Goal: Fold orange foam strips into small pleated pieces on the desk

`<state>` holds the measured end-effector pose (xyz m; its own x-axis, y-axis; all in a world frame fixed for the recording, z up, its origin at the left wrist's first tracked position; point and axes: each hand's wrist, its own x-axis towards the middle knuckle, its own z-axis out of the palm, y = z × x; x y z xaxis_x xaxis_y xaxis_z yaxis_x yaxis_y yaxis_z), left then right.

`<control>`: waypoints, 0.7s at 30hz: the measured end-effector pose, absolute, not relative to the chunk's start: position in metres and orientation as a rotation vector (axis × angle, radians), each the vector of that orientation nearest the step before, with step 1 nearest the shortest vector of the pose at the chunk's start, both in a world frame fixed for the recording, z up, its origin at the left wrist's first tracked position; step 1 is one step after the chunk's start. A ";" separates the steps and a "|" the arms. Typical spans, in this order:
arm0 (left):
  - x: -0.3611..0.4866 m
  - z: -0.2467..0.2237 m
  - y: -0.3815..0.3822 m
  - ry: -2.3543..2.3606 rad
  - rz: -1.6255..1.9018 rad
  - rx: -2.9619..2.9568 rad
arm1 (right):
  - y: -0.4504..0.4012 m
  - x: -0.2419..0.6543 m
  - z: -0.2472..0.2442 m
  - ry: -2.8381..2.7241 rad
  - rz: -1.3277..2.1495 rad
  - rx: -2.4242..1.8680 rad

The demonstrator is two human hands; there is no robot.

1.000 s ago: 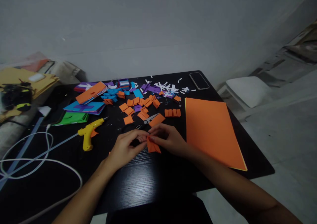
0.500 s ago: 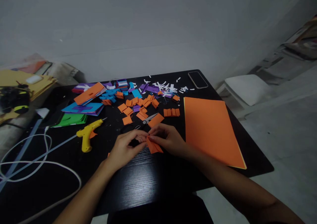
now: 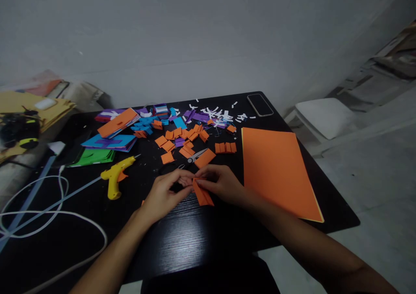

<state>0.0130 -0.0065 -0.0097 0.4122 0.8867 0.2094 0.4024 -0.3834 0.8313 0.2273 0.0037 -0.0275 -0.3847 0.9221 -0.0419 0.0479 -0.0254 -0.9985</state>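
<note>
A creased piece of orange paper (image 3: 203, 194) is pinched between the fingers of my right hand (image 3: 220, 182), just above the front of the black table (image 3: 182, 242). My left hand (image 3: 168, 193) meets its upper left edge, thumb and fingers closed on that side. The fingertips of both hands almost touch and partly cover the paper. Right behind them lie grey scissors (image 3: 195, 156) with dark handles, and a flat orange piece (image 3: 205, 158) rests beside the blades. Several small folded orange pieces (image 3: 167, 146) are scattered beyond.
To the left lie a yellow glue gun (image 3: 113, 179) and a looped white cable (image 3: 81, 216). Large orange sheets (image 3: 273, 172) are stacked at right, with a phone (image 3: 260, 105) behind. White scraps (image 3: 217, 113) and coloured paper stacks (image 3: 110, 142) line the back.
The orange paper has turned slightly between my fingers, its lower end now hanging a little further down. Both hands stay in nearly the same place.
</note>
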 end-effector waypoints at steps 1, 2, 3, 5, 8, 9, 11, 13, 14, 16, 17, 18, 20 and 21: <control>0.013 -0.010 -0.007 1.094 0.873 1.959 | 0.004 0.227 -0.028 -1.514 1.507 -1.059; 0.013 -0.010 -0.007 1.092 0.876 1.957 | 0.004 0.227 -0.028 -1.507 1.515 -1.063; 0.013 -0.010 -0.008 1.085 0.878 1.953 | 0.004 0.227 -0.028 -1.502 1.529 -1.064; 0.013 -0.009 -0.009 1.059 0.877 1.934 | 0.003 0.227 -0.027 -1.503 1.553 -1.069; 0.014 -0.010 -0.011 1.039 0.872 1.871 | 0.002 0.226 -0.027 -1.537 1.531 -1.067; 0.015 -0.011 -0.011 1.044 0.871 1.844 | 0.002 0.226 -0.027 -1.547 1.510 -1.058; 0.017 -0.011 -0.011 1.054 0.867 1.781 | 0.001 0.226 -0.026 -1.553 1.469 -1.034; 0.020 -0.011 -0.011 1.056 0.858 1.711 | 0.001 0.225 -0.026 -1.549 1.442 -1.020; 0.021 -0.011 -0.011 1.058 0.856 1.677 | 0.000 0.224 -0.025 -1.546 1.427 -1.015; 0.023 -0.009 -0.011 1.076 0.860 1.610 | -0.001 0.224 -0.026 -1.535 1.395 -1.013; 0.024 -0.008 -0.011 1.085 0.863 1.576 | -0.001 0.223 -0.026 -1.524 1.383 -1.012; 0.025 -0.008 -0.011 1.089 0.865 1.541 | -0.002 0.223 -0.027 -1.507 1.376 -1.008; 0.027 -0.007 -0.011 1.075 0.872 1.465 | -0.003 0.222 -0.029 -1.462 1.389 -0.990; 0.027 -0.007 -0.011 1.061 0.874 1.428 | -0.003 0.221 -0.030 -1.443 1.399 -0.980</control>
